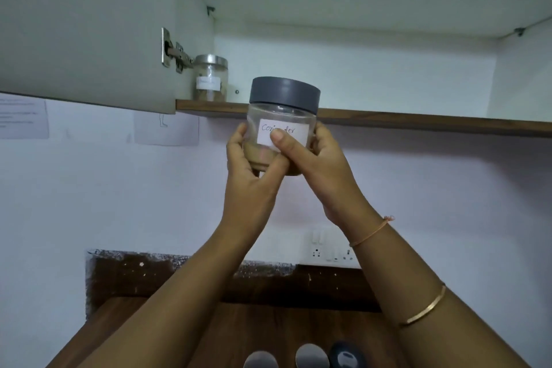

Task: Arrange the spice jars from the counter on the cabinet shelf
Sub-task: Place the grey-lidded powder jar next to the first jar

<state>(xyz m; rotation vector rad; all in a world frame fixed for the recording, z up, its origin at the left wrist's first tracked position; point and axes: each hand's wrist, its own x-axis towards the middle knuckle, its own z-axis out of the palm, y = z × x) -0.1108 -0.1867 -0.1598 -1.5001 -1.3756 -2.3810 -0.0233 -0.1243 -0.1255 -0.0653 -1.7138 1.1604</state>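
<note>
A clear coriander jar [283, 110] with a grey lid and a white handwritten label is raised in front of the cabinet shelf [388, 121]. My left hand [249, 164] wraps its left side and my right hand [313, 158] grips its right side, thumb on the label. Its base sits below the shelf's wooden front edge. A steel-lidded spice jar [210, 78] with a small label stands at the shelf's far left. Three more jar lids [310, 355] peek up at the bottom edge, on the wooden counter [125, 317].
The cabinet door [86, 24] hangs open on the left, its hinge [176, 55] beside the steel-lidded jar. An upper shelf [358, 3] spans the cabinet. A wall socket [328, 248] sits under my right wrist. Paper sheets [24, 119] are stuck on the wall.
</note>
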